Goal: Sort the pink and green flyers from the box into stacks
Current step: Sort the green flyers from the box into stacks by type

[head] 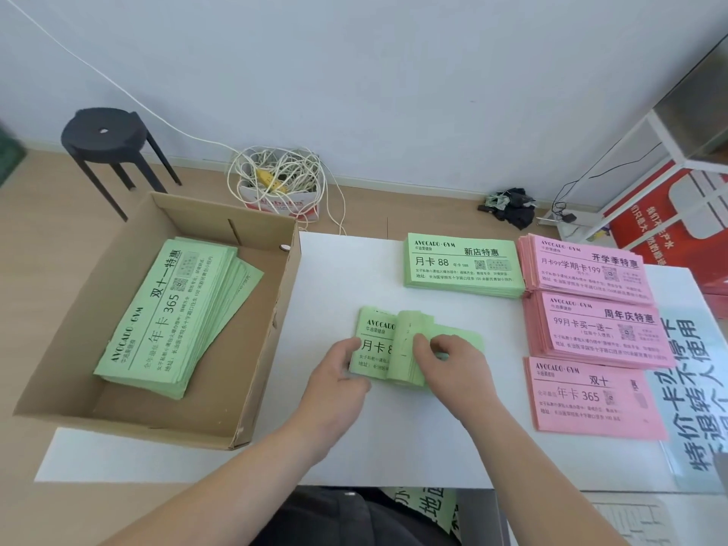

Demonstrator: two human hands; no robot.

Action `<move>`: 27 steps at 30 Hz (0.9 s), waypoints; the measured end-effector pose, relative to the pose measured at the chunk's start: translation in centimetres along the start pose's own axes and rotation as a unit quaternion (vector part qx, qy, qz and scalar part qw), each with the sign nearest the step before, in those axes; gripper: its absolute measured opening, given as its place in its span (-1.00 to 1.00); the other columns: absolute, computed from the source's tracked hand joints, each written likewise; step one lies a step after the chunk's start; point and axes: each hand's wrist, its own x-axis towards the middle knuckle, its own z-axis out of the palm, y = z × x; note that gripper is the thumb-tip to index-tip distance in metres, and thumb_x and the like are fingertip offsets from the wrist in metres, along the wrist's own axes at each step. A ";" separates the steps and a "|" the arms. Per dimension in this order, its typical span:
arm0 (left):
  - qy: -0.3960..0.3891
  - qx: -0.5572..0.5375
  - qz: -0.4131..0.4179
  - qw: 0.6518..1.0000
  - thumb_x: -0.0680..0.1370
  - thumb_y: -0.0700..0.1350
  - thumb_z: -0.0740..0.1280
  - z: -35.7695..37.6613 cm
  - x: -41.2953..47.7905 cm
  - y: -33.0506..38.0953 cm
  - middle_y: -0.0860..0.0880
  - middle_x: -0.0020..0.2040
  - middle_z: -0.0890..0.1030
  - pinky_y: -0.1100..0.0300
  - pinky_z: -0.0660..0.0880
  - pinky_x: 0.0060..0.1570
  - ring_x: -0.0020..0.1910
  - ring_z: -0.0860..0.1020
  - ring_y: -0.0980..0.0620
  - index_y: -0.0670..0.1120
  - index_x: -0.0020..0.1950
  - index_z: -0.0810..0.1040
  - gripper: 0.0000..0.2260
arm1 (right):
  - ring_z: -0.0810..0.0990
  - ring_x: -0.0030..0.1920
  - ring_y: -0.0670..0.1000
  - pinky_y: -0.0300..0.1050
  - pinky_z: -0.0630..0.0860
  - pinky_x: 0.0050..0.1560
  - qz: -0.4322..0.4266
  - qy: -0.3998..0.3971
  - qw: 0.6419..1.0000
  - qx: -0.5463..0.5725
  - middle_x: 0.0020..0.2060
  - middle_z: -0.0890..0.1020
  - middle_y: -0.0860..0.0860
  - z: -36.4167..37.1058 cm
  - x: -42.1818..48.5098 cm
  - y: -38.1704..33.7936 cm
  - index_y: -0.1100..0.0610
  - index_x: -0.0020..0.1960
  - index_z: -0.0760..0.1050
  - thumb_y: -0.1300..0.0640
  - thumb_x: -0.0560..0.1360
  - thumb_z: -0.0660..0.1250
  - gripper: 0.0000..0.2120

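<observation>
A bundle of green flyers [374, 334] lies on the white table [335, 277] in front of me, its right part curled over towards the left. My left hand [338, 372] holds the bundle's left edge. My right hand [445, 358] grips the curled-over sheets. A cardboard box [252, 348] at the left holds a fanned pile of green flyers [173, 317]. A sorted green stack [463, 266] lies at the far side of the table. Three pink stacks lie along the right: far [587, 267], middle [598, 329] and near [591, 400].
A blue-and-white printed sheet [693, 388] lies at the table's right edge. On the floor behind are a black stool [104, 135], a small box of tangled white cable [277, 183], dark clutter [512, 208] and a white rack with a red sign [669, 214].
</observation>
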 end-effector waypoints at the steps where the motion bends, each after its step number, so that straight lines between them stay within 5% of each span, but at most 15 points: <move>1: -0.003 -0.017 -0.009 1.000 0.56 -0.38 0.26 0.1 0.1 0.1 0.20 0.28 0.53 0.47 0.37 0.01 0.14 0.49 0.38 0.08 0.44 0.41 -0.47 | 0.51 -0.29 0.05 -0.08 0.45 -0.24 -0.004 0.003 1.000 -0.007 -0.26 0.61 0.08 0.1 0.0 0.0 0.25 -0.19 0.54 -0.18 0.58 0.29 -0.52; 6: 0.035 -0.104 -0.029 0.994 0.57 -0.35 0.29 -0.1 0.7 0.6 0.13 0.29 0.58 0.25 0.43 0.08 0.24 0.53 0.22 0.05 0.44 0.43 -0.50 | 0.58 0.05 -0.09 -0.10 0.50 0.07 -0.010 -0.008 1.000 -0.016 0.03 0.62 -0.15 -0.1 -0.2 0.2 0.00 -0.02 0.65 -0.34 0.54 0.28 -0.57; 11: -0.076 0.040 0.107 0.991 0.55 -0.34 0.27 1.2 -1.6 0.7 0.35 0.37 0.49 0.32 0.31 0.35 0.36 0.36 0.43 0.24 0.49 0.38 -0.37 | 0.57 0.03 -0.14 -0.10 0.48 0.07 0.006 -0.039 0.998 0.041 -0.03 0.60 -0.18 -0.4 -0.3 -0.1 -0.09 -0.10 0.65 -0.49 0.45 0.29 -0.52; 14: -0.146 0.065 0.111 0.981 0.55 -0.33 0.25 1.8 -2.0 -0.2 0.41 0.41 0.43 0.36 0.32 0.33 0.39 0.35 0.40 0.28 0.51 0.36 -0.34 | 0.58 -0.14 -0.06 -0.12 0.47 -0.09 0.025 -0.042 0.995 0.086 -0.20 0.64 -0.07 -0.9 -0.1 0.6 0.04 -0.14 0.64 -0.29 0.49 0.38 -0.61; 17: -0.088 0.026 0.079 0.993 0.57 -0.36 0.23 1.3 -1.5 -0.9 0.32 0.35 0.52 0.31 0.37 0.33 0.36 0.45 0.25 0.22 0.39 0.48 -0.44 | 0.50 -0.32 -0.03 -0.17 0.41 -0.28 0.034 -0.038 0.992 0.111 -0.37 0.59 -0.06 -1.0 -0.1 1.2 0.09 -0.13 0.66 -0.16 0.53 0.41 -0.70; 20: 0.015 -0.025 0.010 1.000 0.58 -0.38 0.22 0.6 -0.6 -0.8 0.19 0.42 0.44 0.21 0.32 0.37 0.43 0.38 0.14 0.15 0.41 0.44 -0.46 | 0.58 -0.30 -0.07 -0.19 0.48 -0.29 0.031 -0.028 0.994 0.100 -0.32 0.65 -0.11 -0.7 -0.1 1.1 0.03 -0.13 0.64 -0.15 0.55 0.40 -0.74; 27: 0.015 -0.136 -0.053 0.989 0.59 -0.32 0.30 0.7 -0.2 0.3 0.17 0.24 0.58 0.20 0.51 0.09 0.15 0.59 0.20 0.06 0.34 0.50 -0.60 | 0.60 -0.27 -0.03 -0.15 0.49 -0.25 0.018 -0.024 0.996 0.080 -0.23 0.69 0.00 -0.7 -0.2 0.9 0.05 -0.14 0.63 -0.20 0.55 0.38 -0.68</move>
